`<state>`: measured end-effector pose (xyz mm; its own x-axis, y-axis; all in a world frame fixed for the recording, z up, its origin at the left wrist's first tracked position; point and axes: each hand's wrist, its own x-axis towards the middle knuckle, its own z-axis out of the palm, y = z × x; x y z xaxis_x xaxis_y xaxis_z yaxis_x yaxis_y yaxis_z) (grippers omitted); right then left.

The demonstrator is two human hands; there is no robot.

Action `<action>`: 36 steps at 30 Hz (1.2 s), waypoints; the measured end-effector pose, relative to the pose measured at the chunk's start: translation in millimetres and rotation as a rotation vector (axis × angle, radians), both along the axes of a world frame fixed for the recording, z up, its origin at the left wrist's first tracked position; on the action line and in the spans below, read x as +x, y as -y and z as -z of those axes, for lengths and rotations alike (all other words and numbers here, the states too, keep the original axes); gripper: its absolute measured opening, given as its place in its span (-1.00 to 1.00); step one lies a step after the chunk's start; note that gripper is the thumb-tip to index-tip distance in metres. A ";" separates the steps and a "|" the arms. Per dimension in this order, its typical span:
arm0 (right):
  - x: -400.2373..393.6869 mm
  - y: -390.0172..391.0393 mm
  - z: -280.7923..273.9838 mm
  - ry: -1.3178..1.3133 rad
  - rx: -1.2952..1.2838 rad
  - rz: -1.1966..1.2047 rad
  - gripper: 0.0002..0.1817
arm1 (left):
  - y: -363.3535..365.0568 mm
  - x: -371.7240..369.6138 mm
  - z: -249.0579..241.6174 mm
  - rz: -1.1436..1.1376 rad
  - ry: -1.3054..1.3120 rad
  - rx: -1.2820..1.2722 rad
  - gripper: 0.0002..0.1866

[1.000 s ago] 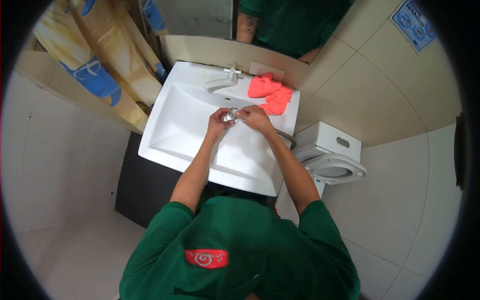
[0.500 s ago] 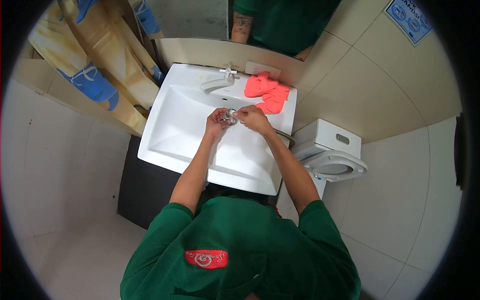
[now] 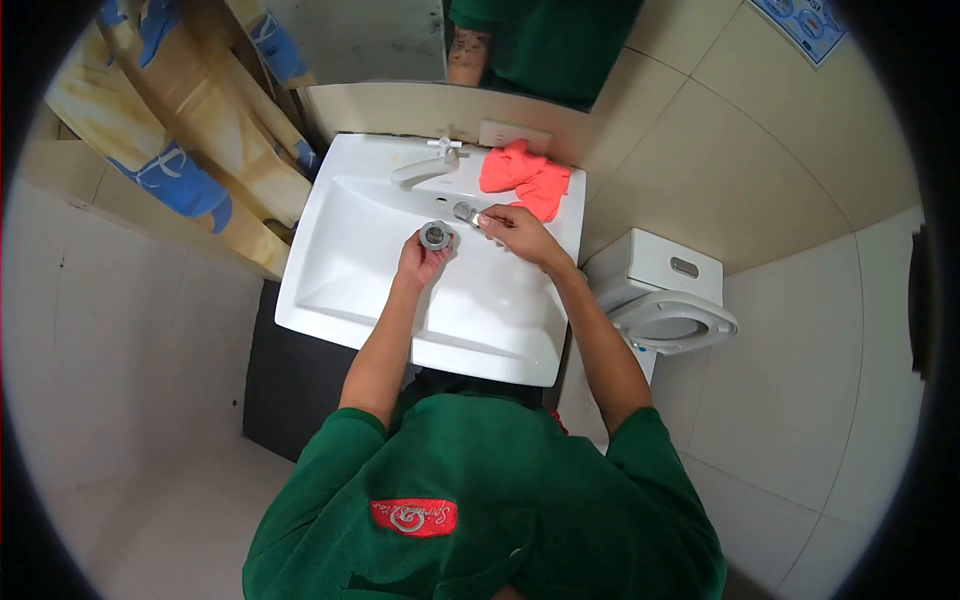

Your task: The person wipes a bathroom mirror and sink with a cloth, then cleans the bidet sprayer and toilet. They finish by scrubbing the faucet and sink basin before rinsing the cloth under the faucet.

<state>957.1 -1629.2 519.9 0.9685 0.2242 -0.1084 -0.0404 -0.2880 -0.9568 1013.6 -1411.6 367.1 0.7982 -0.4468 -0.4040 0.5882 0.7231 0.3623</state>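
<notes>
Over the basin of a white sink point(image 3: 350, 318), my left hand point(image 3: 420, 262) holds a round grey metal fitting point(image 3: 435, 236) whose open end faces up. To its right, my right hand point(image 3: 515, 232) is closed on a small shiny metal piece point(image 3: 467, 213) that points left, apart from the fitting. What exactly the metal piece is cannot be made out. Behind my hands stands a faucet point(image 3: 430, 170) with a cross handle. A coral-coloured cloth point(image 3: 525, 178) lies crumpled on the sink's back right corner, just beyond my right hand.
A patterned curtain point(image 3: 190, 140) hangs at the left. The toilet point(image 3: 675, 300) stands right of the sink. Above the sink is a mirror point(image 3: 380, 40) showing a green shirt and an arm. A blue sign point(image 3: 803, 28) is on the wall at the upper right.
My hands have moved apart, separating the metal piece from the fitting. The fitting's open end now shows. The whole view has shifted slightly.
</notes>
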 end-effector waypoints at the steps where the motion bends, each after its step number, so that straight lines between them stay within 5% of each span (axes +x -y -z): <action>1: -1.5 3.4 -0.9 -0.018 0.019 -0.007 -0.57 | 0.9 0.7 -0.9 0.000 -0.004 0.022 -0.65; 9: -35.9 22.2 1.2 0.046 0.144 0.028 -0.65 | -0.1 -2.5 -6.3 0.039 -0.017 0.104 -0.70; 13: -90.7 60.6 -21.0 0.140 0.103 0.161 -0.60 | -15.4 3.2 -18.3 -0.023 0.087 0.341 -0.72; 18: -191.4 114.5 16.7 0.087 0.243 0.549 -0.72 | -23.4 7.3 -58.3 0.046 0.382 1.223 -0.63; 21: -245.7 130.8 60.3 0.041 0.207 0.796 -0.83 | -29.7 17.6 -63.0 0.308 0.701 1.505 -0.64; 26: -300.5 130.9 91.9 -0.064 0.195 0.882 -0.77 | -9.8 16.4 -41.0 0.575 1.310 1.708 -0.66; 27: -316.3 129.0 100.7 -0.081 0.197 0.944 -0.74 | -4.6 18.9 -37.6 0.823 1.355 1.731 -0.69; 28: -328.9 128.9 104.8 -0.066 0.050 0.951 -0.69 | -11.1 19.5 -13.8 0.715 1.599 1.772 -0.69; 30: -350.9 132.5 126.8 -0.080 -0.157 0.993 -0.60 | 1.5 17.4 -13.6 0.958 1.490 1.991 -0.58; 31: -362.3 137.0 144.3 -0.092 -0.216 1.015 -0.57 | -4.7 23.3 6.7 0.823 1.517 2.028 -0.60; 33: -380.2 143.4 164.0 -0.144 -0.227 1.046 -0.56 | 10.2 18.8 -1.4 0.812 1.734 2.055 -0.67; 36: -390.1 147.0 149.2 -0.167 -0.117 1.132 -0.60 | 20.1 10.8 -13.6 0.843 1.714 2.115 -0.63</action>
<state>567.0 -1776.3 370.8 0.5803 -0.7850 -0.2168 -0.4565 -0.0930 -0.8849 1024.4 -1431.7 380.7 0.6920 -0.7085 -0.1381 -0.7180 -0.6954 -0.0301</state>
